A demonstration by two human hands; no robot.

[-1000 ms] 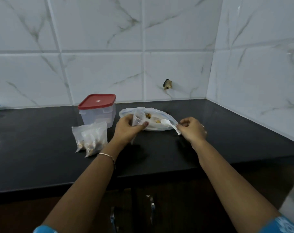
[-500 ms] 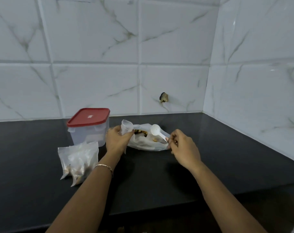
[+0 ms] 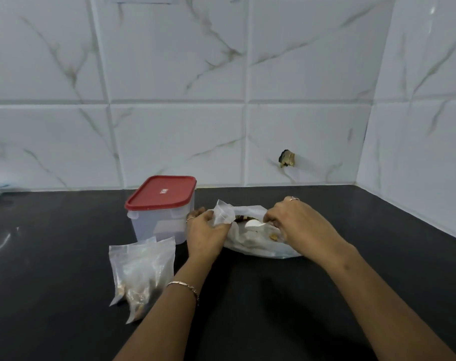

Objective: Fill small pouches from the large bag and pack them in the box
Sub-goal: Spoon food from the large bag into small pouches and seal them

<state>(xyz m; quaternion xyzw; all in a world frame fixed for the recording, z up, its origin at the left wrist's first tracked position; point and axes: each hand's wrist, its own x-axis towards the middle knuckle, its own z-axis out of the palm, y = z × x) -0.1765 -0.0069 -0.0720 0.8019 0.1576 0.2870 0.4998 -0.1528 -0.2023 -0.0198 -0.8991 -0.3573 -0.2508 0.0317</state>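
Observation:
A large clear plastic bag (image 3: 258, 246) lies open on the black counter, with brown pieces inside. My left hand (image 3: 204, 234) grips a small clear pouch (image 3: 223, 213) upright at the bag's left edge. My right hand (image 3: 297, 224) pinches the handle of a white plastic spoon (image 3: 253, 225), whose bowl is down inside the bag's mouth. The box (image 3: 162, 212), translucent with a red lid on it, stands just left of my left hand. Several filled pouches (image 3: 143, 274) lie in a pile in front of the box.
The black counter (image 3: 65, 295) runs to a white marble-tile wall behind and on the right, forming a corner. A small dark hole (image 3: 287, 158) marks the back wall. The counter's front edge is below the frame.
My right hand has moved left and down, lowering the spoon from above the bag into its mouth. My left hand still holds the small pouch. The camera has tilted up.

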